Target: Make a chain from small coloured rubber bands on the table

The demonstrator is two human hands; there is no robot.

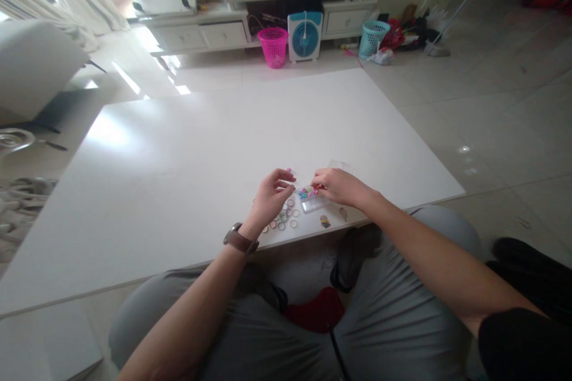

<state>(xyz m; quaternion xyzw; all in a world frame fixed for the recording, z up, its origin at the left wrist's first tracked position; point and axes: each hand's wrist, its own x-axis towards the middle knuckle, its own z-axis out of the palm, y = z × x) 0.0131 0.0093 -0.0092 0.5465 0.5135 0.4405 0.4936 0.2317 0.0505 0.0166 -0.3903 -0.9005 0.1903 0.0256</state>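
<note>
My right hand (339, 184) reaches over a clear divided plastic box (310, 205) near the table's front edge. Its fingers are pinched together at small shiny red pieces; what exactly they grip is too small to tell. Small blue, green and pink pieces (305, 193) fill the box's far compartments. To the left of the box hovers my left hand (271, 193), its fingers bent and apart, with nothing visible held. Several small coloured rings (282, 217) lie under and beside it, partly hidden. A tiny pink piece (289, 170) shows beyond its fingertips.
A yellow-and-blue cartoon figure (325, 221) and a small pale charm-like item (343, 213) lie near the edge of the white table (179, 190). A clear lid (340, 165) sits behind my right hand. Beyond stand a pink basket (273, 50) and a blue fan (305, 36).
</note>
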